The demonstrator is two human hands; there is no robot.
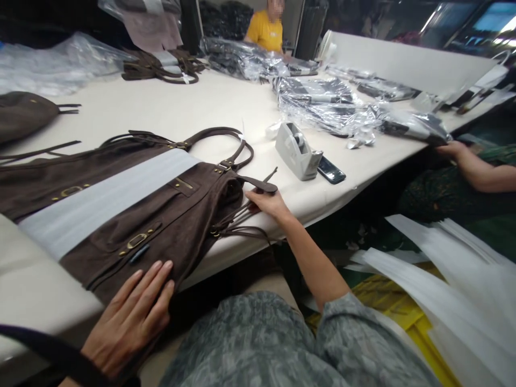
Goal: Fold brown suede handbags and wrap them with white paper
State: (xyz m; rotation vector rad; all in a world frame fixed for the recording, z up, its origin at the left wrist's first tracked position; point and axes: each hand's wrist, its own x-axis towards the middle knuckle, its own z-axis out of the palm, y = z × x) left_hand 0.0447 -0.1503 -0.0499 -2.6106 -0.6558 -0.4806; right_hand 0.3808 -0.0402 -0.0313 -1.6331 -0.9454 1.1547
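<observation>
A dark brown handbag (189, 215) lies flat on the table in front of me, with a white foam strip (116, 196) across its middle. Its looped handles (220, 130) point away from me. My left hand (135, 312) rests on the bag's near edge, fingers stretched out below a brass buckle. At the bag's right side, my right hand (269, 203) is closed around thin leather straps (242, 215) that hang there. Part of its fingers is hidden by a leather tab (260, 185).
A tape dispenser (298, 151) and a phone (331, 169) sit near the table's right edge. Plastic-wrapped bags (322, 105) lie beyond. A co-worker's hand (453, 150) touches one at right. White foam sheets (451, 279) are piled below. A person in yellow (266, 29) is at the back.
</observation>
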